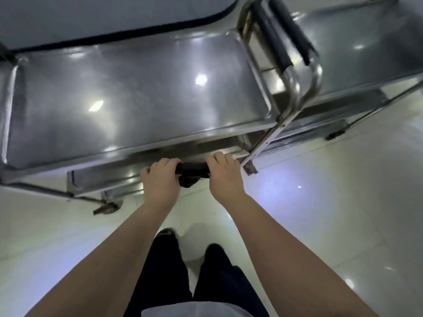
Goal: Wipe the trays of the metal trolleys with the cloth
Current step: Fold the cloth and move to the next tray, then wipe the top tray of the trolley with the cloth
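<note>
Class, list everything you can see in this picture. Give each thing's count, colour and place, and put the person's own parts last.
near trolley: 1, silver metal, centre and left, top tray bare
far trolley: 1, silver metal, upper right
handle grips: 2, black, side by side where the trolleys meet
wheels: 2 seen, dark, one lower left, one at right under the far trolley
cloth: 1, black, held between both hands at the near trolley's front edge
floor: pale glossy tiles, lower half
pale surface with dark edge: 1, top left
left hand: grips the cloth's left end
right hand: grips the cloth's right end
legs: 2, dark trousers, bottom centre
</note>
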A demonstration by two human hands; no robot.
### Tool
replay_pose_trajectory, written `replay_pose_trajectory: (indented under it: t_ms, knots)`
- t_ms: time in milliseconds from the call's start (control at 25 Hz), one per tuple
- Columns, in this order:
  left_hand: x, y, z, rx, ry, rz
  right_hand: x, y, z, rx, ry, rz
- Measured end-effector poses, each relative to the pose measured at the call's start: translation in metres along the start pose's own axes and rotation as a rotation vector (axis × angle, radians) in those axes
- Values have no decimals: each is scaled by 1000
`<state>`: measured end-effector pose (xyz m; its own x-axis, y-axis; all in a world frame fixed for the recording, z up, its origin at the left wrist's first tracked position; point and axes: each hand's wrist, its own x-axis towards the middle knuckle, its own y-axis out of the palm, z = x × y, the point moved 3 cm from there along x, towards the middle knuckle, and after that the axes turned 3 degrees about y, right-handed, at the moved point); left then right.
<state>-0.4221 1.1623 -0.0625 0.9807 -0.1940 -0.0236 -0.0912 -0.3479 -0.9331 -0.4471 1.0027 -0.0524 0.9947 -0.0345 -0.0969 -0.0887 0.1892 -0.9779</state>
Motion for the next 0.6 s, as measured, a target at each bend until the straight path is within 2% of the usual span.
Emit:
replay_pose_trajectory:
  t_ms: [280, 480, 600]
  knots:
    - [-23, 88, 36, -136, -138, 3, 6, 104, -21, 267, 0, 45]
    - [9, 186, 97, -296, -136, 33, 49, 201, -39, 363, 9, 80]
    - [55, 229, 120, -327, -49, 7, 87, 241, -55, 345, -7, 45]
